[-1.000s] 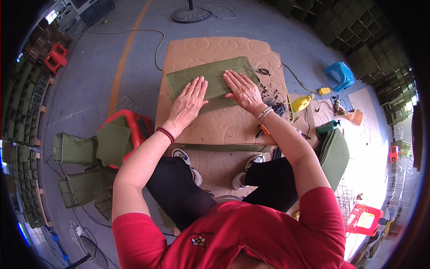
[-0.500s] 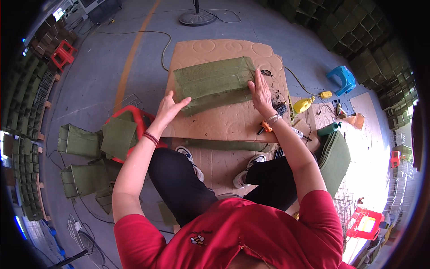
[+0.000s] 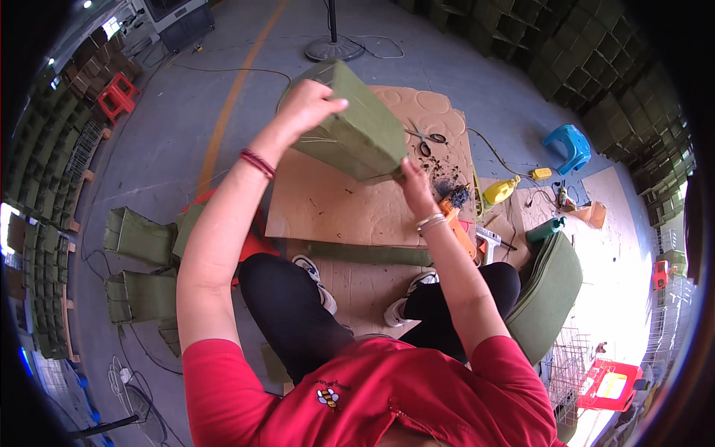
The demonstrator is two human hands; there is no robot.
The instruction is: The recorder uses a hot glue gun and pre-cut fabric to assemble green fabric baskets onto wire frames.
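Note:
Both my hands hold a green fabric-covered wire-frame box (image 3: pixel 365 123), tilted up over the cardboard-covered work surface (image 3: pixel 320 212). My left hand (image 3: pixel 307 110) grips its upper left side, the thumb lying across the near edge and the fingers partly hidden. At the lower right corner, my right hand (image 3: pixel 415 186) pinches the box. Black-handled scissors (image 3: pixel 426 139) lie on the cardboard beyond that hand. Dark scraps (image 3: pixel 450 192) are heaped beside the right wrist, and an orange tool (image 3: pixel 458 223) lies partly behind it.
A yellow bottle (image 3: pixel 500 191) and a teal bottle (image 3: pixel 546 229) stand at right, near stacked green sheets (image 3: pixel 550 298). More green boxes (image 3: pixel 138 237) lie at left by a red stool, mostly hidden. A blue stool (image 3: pixel 568 147) stands far right. Cords cross the floor.
The box has turned from lying nearly flat to tilted upright. My left hand has risen to its upper side; my right hand has dropped to its lower corner. The scissors are now uncovered.

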